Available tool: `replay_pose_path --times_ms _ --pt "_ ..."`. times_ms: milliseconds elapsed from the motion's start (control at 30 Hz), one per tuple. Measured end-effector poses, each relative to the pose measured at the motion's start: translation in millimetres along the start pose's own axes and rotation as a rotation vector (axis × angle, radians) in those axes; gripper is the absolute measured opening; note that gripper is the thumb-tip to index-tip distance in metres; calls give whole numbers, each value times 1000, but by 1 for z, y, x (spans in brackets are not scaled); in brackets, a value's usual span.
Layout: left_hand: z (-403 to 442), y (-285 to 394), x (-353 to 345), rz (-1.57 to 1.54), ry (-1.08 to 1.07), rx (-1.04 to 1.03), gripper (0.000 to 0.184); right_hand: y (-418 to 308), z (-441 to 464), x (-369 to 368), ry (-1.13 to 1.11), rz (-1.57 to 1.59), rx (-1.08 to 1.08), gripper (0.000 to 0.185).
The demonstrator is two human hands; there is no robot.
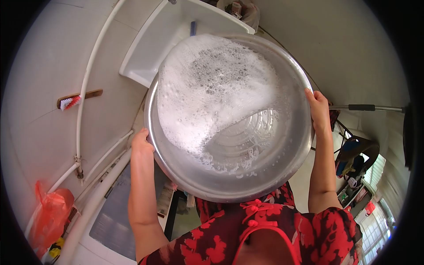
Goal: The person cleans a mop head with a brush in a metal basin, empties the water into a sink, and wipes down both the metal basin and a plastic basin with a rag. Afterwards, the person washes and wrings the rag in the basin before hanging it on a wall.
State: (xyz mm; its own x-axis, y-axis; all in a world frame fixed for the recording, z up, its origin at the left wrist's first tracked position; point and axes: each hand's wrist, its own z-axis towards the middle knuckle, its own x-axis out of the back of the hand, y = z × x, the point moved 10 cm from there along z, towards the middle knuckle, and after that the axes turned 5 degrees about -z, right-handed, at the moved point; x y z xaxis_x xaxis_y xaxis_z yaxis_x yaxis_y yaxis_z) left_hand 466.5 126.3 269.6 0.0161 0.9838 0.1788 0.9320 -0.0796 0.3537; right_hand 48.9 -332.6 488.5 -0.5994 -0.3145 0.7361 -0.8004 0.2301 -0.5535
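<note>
A large round metal basin [282, 170] is held up in front of my chest. White foam [190, 97] and some water lie in it, with the foam gathered toward the far and left side. My left hand [142, 142] grips the rim at the left, and my right hand [318, 108] grips the rim at the right, thumb on top. The fingers under the rim are hidden. Beyond the basin's far edge is a white sink [154, 46], partly covered by it, with a small blue object [193, 28] inside.
A wooden-handled brush [79, 99] is at the left wall beside white pipes [90, 66]. A red plastic bag [51, 212] hangs at lower left. To the right are a metal pole [380, 107] and a cluttered shelf [360, 194].
</note>
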Motion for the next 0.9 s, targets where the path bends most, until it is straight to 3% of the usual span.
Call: replay_pose_path --times_ms 267,433,600,800,900 --pt "-40 -9 9 1 -19 70 34 -19 -6 7 -53 -63 42 37" --pt "-56 -15 17 46 -33 98 34 -22 -7 20 -60 -268 48 39" --pt "-71 -20 18 78 -126 146 36 -21 -14 33 -62 -240 37 42" --pt "-125 -21 24 90 -82 99 35 -20 -19 54 -113 -236 -32 41" --pt "-127 -23 17 88 -147 87 35 -33 -3 63 -126 -217 41 40"
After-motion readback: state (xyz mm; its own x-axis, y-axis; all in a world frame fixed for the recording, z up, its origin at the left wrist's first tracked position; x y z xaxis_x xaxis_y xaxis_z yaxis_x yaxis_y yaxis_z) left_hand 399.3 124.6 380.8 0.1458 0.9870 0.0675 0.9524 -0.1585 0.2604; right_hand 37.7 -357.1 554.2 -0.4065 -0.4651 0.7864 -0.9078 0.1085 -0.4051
